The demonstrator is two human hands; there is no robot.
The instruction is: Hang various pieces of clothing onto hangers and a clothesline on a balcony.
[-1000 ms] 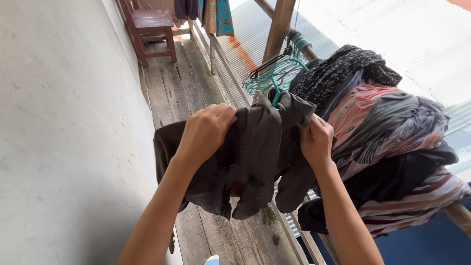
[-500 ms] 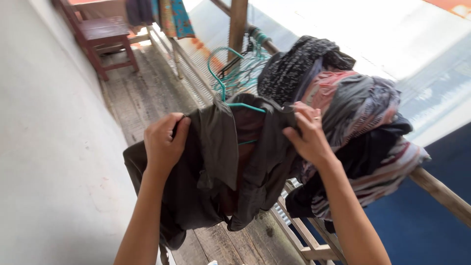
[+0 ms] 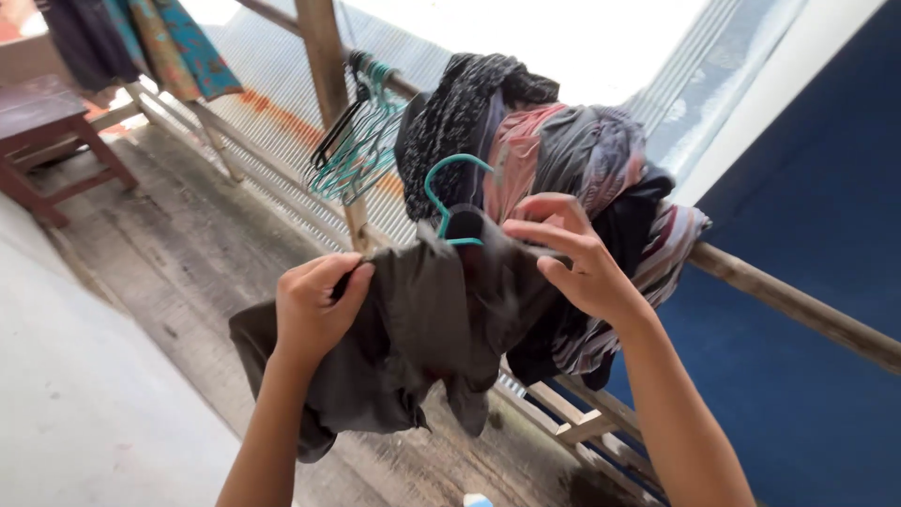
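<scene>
Closest to the viewer, two bare forearms reach up and away. The left hand [image 3: 314, 310] is closed in a fist around a bunched shoulder of a dark olive-grey shirt [image 3: 413, 329]. The right hand [image 3: 568, 258] is half open, fingers curved, its thumb and fingertips pinching the shirt's other shoulder by the collar. The shirt hangs between the hands, soft, matte and crumpled, its sleeve and tail drooping below the left wrist.

A thin teal wire hanger [image 3: 449, 202] sits inside the shirt's neck; only its curved hook shows, rising just above and between the hands. To seat the shirt well, each shoulder seam likely wants drawing out evenly over the hanger's ends, so the cloth lies flat and does not slip to one side.

Just beyond the right hand, a heap of laundry [image 3: 554, 160] is draped over a round wooden rail [image 3: 798, 305]: black speckled cloth, pink and grey stripes, dark folds. Beyond the left hand, a cluster of empty hangers [image 3: 361, 141], teal and black, dangles from the rail beside an upright wooden post [image 3: 324, 56].

Below lies a weathered plank floor [image 3: 188, 253]. Farther off, beyond the left hand, stands a dark red wooden desk [image 3: 42, 117], with patterned cloths [image 3: 169, 42] hanging past it.
</scene>
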